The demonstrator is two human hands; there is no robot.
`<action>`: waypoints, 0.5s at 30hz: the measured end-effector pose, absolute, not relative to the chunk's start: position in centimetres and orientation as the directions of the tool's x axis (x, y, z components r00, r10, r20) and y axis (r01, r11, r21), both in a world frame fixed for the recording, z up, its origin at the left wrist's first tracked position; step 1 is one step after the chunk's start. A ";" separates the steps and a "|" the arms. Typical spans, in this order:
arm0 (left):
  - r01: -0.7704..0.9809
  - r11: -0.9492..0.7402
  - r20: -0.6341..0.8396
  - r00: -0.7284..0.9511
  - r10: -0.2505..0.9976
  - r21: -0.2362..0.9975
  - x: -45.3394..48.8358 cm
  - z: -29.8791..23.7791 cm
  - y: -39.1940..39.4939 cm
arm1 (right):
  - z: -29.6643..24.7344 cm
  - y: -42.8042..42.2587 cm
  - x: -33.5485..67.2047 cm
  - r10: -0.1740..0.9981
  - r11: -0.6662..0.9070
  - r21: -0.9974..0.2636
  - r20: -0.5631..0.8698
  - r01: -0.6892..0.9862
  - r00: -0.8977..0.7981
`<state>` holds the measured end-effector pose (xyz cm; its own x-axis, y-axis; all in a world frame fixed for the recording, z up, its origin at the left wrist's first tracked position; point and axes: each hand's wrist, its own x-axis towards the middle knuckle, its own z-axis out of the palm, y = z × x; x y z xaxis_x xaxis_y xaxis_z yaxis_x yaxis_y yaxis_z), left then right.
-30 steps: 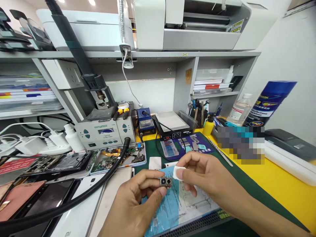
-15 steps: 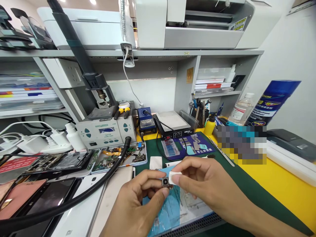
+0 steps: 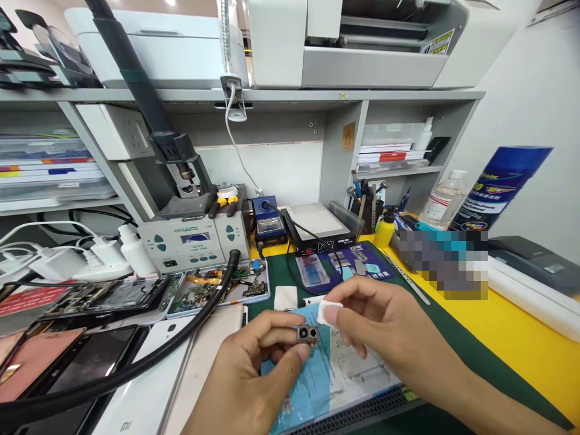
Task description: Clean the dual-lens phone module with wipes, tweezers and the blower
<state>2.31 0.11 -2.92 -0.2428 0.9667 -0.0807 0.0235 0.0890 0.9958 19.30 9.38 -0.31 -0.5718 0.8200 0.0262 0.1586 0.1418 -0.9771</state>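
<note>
Between the thumb and fingers of my left hand (image 3: 260, 368) is a small dual-lens phone camera module (image 3: 307, 333), its two lenses facing me. My right hand (image 3: 385, 329) pinches a folded white wipe (image 3: 328, 313) just right of and slightly above the module, apart from it. Under both hands lies a blue and white work pad (image 3: 312, 386), printed with drawings and covered in clear film. Another white wipe (image 3: 286, 298) rests flat on the green mat (image 3: 283, 266) beyond my left hand.
Several phones (image 3: 145, 368) lie at the left, crossed by a thick black hose (image 3: 181, 347). Behind stand a tray of circuit parts (image 3: 220, 284), a rework station (image 3: 193, 241) and a flat heating plate (image 3: 317, 223). A clear bottle (image 3: 443, 199) and blue spray can (image 3: 498, 187) stand right.
My right hand has moved the wipe slightly right and up, away from the camera module, uncovering its second lens. My left hand stays in place.
</note>
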 end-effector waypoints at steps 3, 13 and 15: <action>0.012 0.101 -0.095 -0.244 0.965 0.995 2.3 -2.9 0.1 | -0.3 9.4 19.3 0.818 0.095 -0.988 0.006 0.125 -0.575; -0.001 0.083 -0.080 -0.245 0.966 0.997 2.1 -3.2 0.3 | -0.7 9.8 19.5 0.822 0.107 -0.993 0.061 0.047 -0.566; 0.002 0.056 -0.054 -0.261 0.964 0.998 2.0 -3.2 0.1 | -0.8 9.9 19.5 0.837 0.089 -0.995 0.053 0.039 -0.544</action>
<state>2.04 0.12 -3.19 -0.2606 0.9640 -0.0537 0.0016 0.0561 0.9984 19.55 9.87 -0.77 -0.5440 0.8374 0.0533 0.0394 0.0889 -0.9953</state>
